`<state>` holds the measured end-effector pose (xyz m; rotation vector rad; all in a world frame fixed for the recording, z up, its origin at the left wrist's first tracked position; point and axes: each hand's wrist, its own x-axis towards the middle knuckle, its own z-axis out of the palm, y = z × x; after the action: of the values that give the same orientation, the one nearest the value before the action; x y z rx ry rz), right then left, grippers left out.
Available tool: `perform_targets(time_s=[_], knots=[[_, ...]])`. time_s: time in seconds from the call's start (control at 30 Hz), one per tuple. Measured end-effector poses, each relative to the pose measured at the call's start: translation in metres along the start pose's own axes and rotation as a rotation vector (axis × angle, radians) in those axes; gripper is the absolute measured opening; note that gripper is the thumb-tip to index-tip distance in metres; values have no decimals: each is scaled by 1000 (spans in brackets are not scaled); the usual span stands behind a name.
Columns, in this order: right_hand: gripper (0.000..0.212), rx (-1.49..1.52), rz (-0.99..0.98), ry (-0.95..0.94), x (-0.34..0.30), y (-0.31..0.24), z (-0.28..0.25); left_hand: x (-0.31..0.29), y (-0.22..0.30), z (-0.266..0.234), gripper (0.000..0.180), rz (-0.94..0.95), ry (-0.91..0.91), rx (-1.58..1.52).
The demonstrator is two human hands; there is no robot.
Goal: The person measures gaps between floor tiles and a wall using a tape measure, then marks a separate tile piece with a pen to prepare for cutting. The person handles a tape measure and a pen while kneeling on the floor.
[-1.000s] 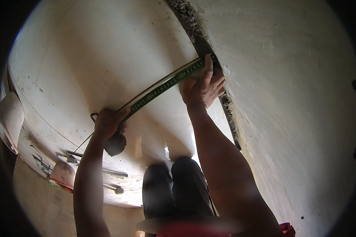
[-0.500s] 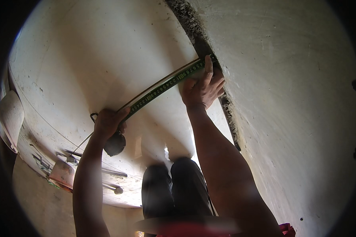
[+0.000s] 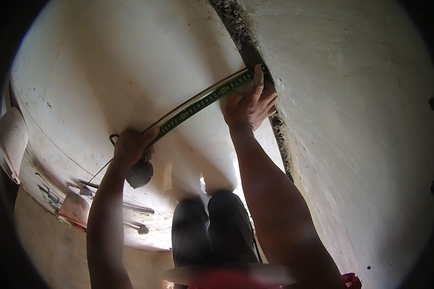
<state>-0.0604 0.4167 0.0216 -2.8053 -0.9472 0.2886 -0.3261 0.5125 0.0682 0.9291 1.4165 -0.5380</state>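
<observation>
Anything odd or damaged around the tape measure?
Yes: the dark strip between the pale surfaces, by the right hand, looks rough and crumbly against their smoother faces. Damaged or unfinished, can't tell. The tape measure curves, but that may be the lens.

The tape (image 3: 202, 102) toward eleven o'clock is a thin, smooth band with a slight sheen; its case (image 3: 141, 174), toward eight, looks dark and matt. The pale surface (image 3: 130, 58) between ten and eleven is smooth and faintly glossy, with small specks. The seam (image 3: 232, 20) toward twelve is rough and crumbly, like broken mortar. The wall (image 3: 357, 120) at three looks like smooth, matt plaster, lightly scratched. At six, the trousers (image 3: 190, 229) are dull cloth. The tub (image 3: 13, 137) at nine resembles plastic.
</observation>
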Motion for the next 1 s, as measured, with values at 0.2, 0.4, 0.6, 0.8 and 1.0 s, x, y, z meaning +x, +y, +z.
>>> perform_targets(time_s=[0.2,0.4,0.6,0.8,1.0], knots=[[89,-5,-20,21,-1,0,-1,0,-1,1,45,-11,12,-4],[89,12,-19,18,0,1,-1,-2,3,2,45,-4,4,-30],[89,30,-16,21,0,1,0,-1,1,1,44,-11,5,-29],[88,15,-18,14,-1,2,-1,-2,1,2,43,-5,2,-53],[88,4,-8,1,-1,2,1,-2,2,2,42,-7,4,-50]])
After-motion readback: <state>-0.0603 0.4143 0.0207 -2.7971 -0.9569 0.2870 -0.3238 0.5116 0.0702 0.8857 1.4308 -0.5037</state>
